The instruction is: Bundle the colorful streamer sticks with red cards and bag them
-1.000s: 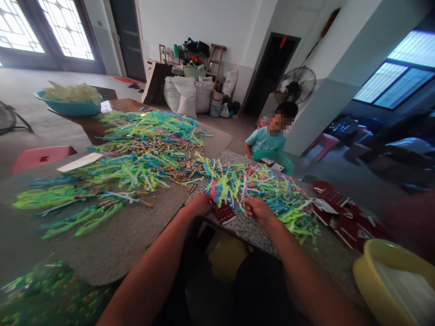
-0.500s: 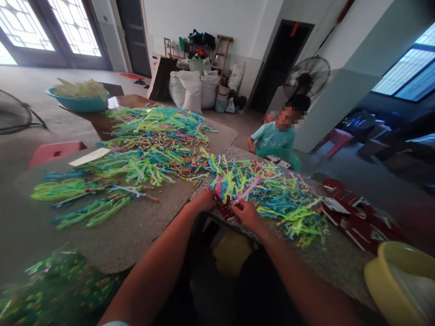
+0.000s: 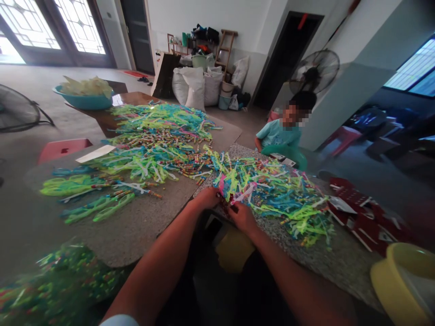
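In the head view my left hand (image 3: 208,198) is closed at the near edge of the table, its fingers curled by a bunch of yellow-green, blue and pink plastic strips (image 3: 228,184). Beside it, my right hand (image 3: 244,218) pinches the lower end of a white and pink plastic strip (image 3: 245,194). Something dark red with small light spots (image 3: 224,208) lies between the two hands, mostly hidden by the fingers. Just beyond them spreads a pile of similar strips (image 3: 275,181) with small coloured beaded sticks.
A second, larger pile (image 3: 163,120) covers the left table. Dark red cards (image 3: 370,215) and a yellow basin (image 3: 390,276) are at right. A person (image 3: 280,133) sits across. A blue basin (image 3: 84,100) stands far left; a filled bag (image 3: 68,280) lies near left.
The whole view has shifted slightly to the right. My right hand has drawn a little closer to my left, and the white and pink strip lies lower.
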A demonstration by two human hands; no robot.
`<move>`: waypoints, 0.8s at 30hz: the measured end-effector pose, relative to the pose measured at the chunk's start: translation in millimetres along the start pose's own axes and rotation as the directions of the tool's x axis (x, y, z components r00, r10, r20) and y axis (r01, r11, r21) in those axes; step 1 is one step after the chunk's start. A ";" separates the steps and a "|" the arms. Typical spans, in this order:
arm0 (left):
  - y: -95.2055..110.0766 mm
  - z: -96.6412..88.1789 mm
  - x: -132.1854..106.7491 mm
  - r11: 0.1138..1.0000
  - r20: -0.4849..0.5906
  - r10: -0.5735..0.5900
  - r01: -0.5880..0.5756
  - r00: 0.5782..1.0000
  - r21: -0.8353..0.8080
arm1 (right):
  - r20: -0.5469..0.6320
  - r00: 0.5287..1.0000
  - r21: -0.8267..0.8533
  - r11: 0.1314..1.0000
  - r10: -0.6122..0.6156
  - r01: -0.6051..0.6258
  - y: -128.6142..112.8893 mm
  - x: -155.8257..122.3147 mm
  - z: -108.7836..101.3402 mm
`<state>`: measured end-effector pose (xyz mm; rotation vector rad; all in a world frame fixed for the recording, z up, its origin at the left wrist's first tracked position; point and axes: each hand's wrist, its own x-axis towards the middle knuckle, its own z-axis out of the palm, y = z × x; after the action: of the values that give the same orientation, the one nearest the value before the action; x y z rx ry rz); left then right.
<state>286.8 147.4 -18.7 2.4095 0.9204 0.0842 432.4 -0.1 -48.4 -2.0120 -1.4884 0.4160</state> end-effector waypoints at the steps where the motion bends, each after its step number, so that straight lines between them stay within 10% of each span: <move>1: -0.4 0.4 0.2 1.000 -0.002 0.005 -0.005 1.000 0.000 | -0.002 1.000 0.003 1.000 0.000 0.001 -1.0 0.1 -0.3; 24: 3.5 -2.5 -0.8 1.000 0.018 0.000 0.000 1.000 0.017 | 0.078 0.981 0.201 0.961 0.177 -0.189 -13.0 6.9 -12.5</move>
<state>287.7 145.9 -14.6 2.4217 0.9160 0.0549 432.0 5.5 -29.9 -1.9897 -1.2397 0.6846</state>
